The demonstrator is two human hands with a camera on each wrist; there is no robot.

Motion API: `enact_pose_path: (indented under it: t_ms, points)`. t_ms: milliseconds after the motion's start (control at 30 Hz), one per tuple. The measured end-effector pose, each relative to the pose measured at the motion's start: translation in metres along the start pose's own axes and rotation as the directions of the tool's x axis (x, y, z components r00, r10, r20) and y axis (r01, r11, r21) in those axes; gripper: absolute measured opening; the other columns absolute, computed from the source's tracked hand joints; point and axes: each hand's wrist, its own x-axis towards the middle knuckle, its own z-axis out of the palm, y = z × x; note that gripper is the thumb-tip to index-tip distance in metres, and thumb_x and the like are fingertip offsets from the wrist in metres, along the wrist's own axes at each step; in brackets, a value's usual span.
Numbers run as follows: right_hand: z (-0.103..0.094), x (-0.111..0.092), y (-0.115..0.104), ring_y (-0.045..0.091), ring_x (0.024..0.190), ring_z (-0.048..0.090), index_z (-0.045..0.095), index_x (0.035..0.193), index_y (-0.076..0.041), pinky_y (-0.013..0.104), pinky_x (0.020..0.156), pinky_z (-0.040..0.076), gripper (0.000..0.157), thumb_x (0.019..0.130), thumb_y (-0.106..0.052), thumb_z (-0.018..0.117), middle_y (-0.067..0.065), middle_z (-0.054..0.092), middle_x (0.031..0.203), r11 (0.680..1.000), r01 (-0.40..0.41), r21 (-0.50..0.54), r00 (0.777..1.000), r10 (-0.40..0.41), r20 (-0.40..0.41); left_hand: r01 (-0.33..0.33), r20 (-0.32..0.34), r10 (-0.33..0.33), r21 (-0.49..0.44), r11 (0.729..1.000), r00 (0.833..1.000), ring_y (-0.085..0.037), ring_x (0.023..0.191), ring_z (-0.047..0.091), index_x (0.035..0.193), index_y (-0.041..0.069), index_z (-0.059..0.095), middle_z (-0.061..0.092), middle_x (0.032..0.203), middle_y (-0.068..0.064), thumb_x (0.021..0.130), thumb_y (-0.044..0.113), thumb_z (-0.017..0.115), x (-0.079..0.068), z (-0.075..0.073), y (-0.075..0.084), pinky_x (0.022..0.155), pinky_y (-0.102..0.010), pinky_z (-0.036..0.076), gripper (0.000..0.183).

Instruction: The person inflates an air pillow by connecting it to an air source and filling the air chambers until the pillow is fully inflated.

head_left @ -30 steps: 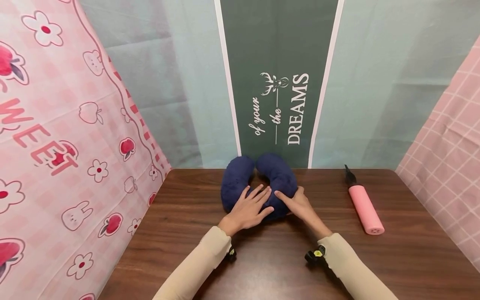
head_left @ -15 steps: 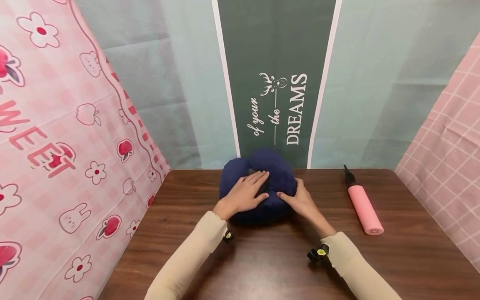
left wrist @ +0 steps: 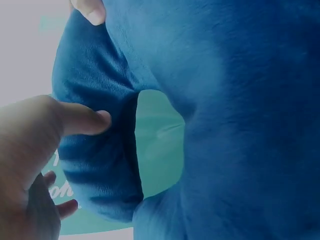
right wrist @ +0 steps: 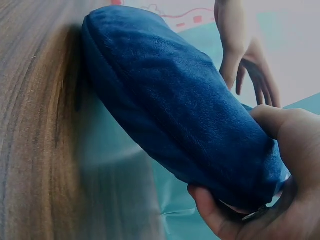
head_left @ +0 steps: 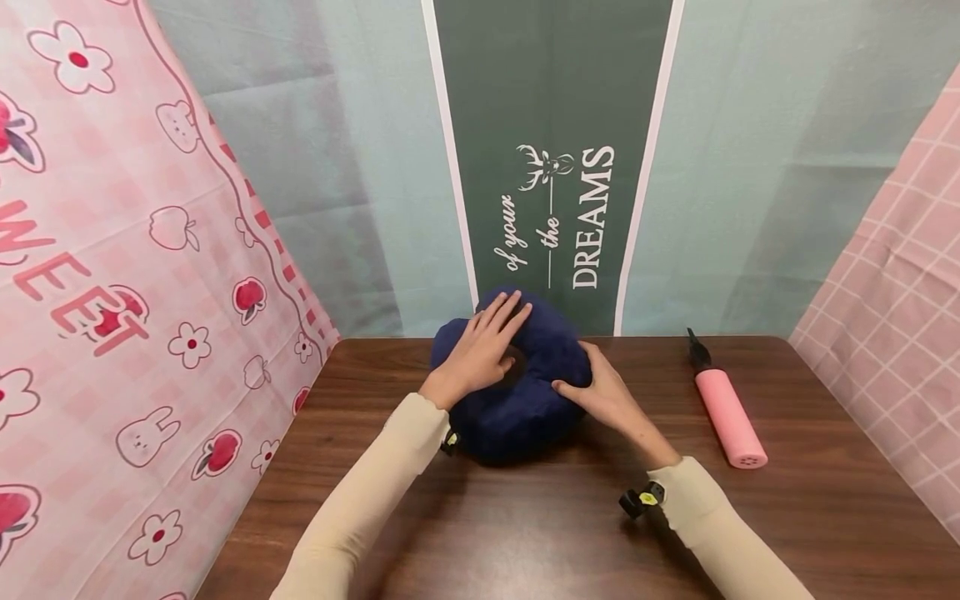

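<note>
A navy blue plush neck pillow (head_left: 517,417) is tilted up at the back of the table, its open end turned away and partly hidden. My right hand (head_left: 603,387) grips its right side, with the thumb on the near face. In the right wrist view the thumb and fingers (right wrist: 212,212) of that hand lie on either side of the pillow (right wrist: 185,105). My left hand (head_left: 480,350) lies over the pillow's upper left part with fingers stretched out. The left wrist view shows my left thumb (left wrist: 85,120) beside the central hole of the pillow (left wrist: 240,120).
To the right on the brown wooden table (head_left: 525,533) lies a pink hand pump (head_left: 729,417) with a black nozzle (head_left: 697,350). A green and grey-blue cloth (head_left: 547,100) hangs behind the table. Pink patterned cloths (head_left: 187,275) hang at both sides.
The neck pillow has gone from lying flat to tilted up, and turned a little. My left hand has moved up and away over it. My right hand keeps its grip on the right side.
</note>
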Motion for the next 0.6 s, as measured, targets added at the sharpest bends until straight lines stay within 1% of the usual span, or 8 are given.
enact_pose_path:
  t_ms: [100, 167, 300, 400, 500, 600]
  points:
    - [0.0, 0.0, -0.004, 0.048, 0.145, 0.047, 0.035, 0.162, -0.003, 0.066, 0.117, 0.039, 0.088, 0.095, -0.037, 0.08, 0.027, 0.044, 0.161, 0.999, 0.036, -0.027, 0.999, -0.036, -0.003, -0.024, -0.017, 0.024, 0.021, 1.0, 1.0, -0.034, 0.168, 0.009, 0.173, 0.018, 0.015, 0.009, 0.181, -0.011, 0.097, 0.017, 0.078, 0.002, -0.001, 0.0, 0.129, -0.06, 0.025, 0.099]
    - [0.0, 0.001, -0.006, 0.048, 0.144, 0.048, 0.037, 0.161, -0.003, 0.066, 0.116, 0.04, 0.087, 0.094, -0.036, 0.08, 0.027, 0.045, 0.16, 0.998, 0.054, -0.04, 0.999, -0.054, -0.008, -0.028, -0.025, 0.029, 0.043, 0.999, 0.999, -0.034, 0.167, 0.01, 0.173, 0.02, 0.016, 0.013, 0.18, -0.012, 0.096, 0.017, 0.079, 0.003, -0.002, 0.0, 0.13, -0.06, 0.023, 0.099]
    - [-0.001, 0.002, -0.009, 0.047, 0.144, 0.05, 0.04, 0.161, -0.005, 0.066, 0.115, 0.041, 0.086, 0.092, -0.036, 0.082, 0.026, 0.047, 0.16, 0.995, 0.08, -0.063, 0.997, -0.081, -0.015, -0.014, -0.039, 0.018, 0.099, 0.995, 0.999, -0.035, 0.166, 0.015, 0.172, 0.023, 0.021, 0.025, 0.174, -0.013, 0.097, 0.02, 0.079, 0.006, -0.003, -0.001, 0.13, -0.063, 0.021, 0.095]
    - [-0.004, 0.003, -0.01, 0.046, 0.144, 0.051, 0.041, 0.161, -0.008, 0.065, 0.115, 0.042, 0.087, 0.09, -0.034, 0.084, 0.024, 0.048, 0.16, 0.994, 0.092, -0.056, 0.995, -0.094, -0.023, 0.002, -0.053, 0.004, 0.116, 0.993, 0.999, -0.036, 0.164, 0.019, 0.169, 0.024, 0.03, 0.034, 0.167, -0.015, 0.096, 0.021, 0.081, 0.007, -0.004, -0.002, 0.129, -0.065, 0.021, 0.089]
    - [-0.007, 0.004, -0.012, 0.045, 0.143, 0.051, 0.041, 0.162, -0.011, 0.064, 0.115, 0.042, 0.088, 0.09, -0.031, 0.086, 0.021, 0.048, 0.162, 0.993, 0.11, -0.039, 0.993, -0.111, -0.041, 0.007, -0.086, 0.003, 0.118, 0.993, 0.996, -0.036, 0.162, 0.023, 0.163, 0.021, 0.042, 0.038, 0.163, -0.016, 0.093, 0.022, 0.084, 0.009, -0.006, -0.003, 0.128, -0.066, 0.021, 0.081]
    - [-0.01, 0.005, -0.015, 0.044, 0.144, 0.051, 0.042, 0.162, -0.013, 0.063, 0.116, 0.041, 0.088, 0.089, -0.028, 0.087, 0.019, 0.048, 0.162, 0.992, 0.125, -0.021, 0.989, -0.126, -0.076, 0.002, -0.125, 0.013, 0.125, 0.992, 0.992, -0.034, 0.163, 0.024, 0.154, 0.015, 0.05, 0.04, 0.166, -0.015, 0.09, 0.023, 0.087, 0.011, -0.008, -0.004, 0.128, -0.067, 0.021, 0.075]
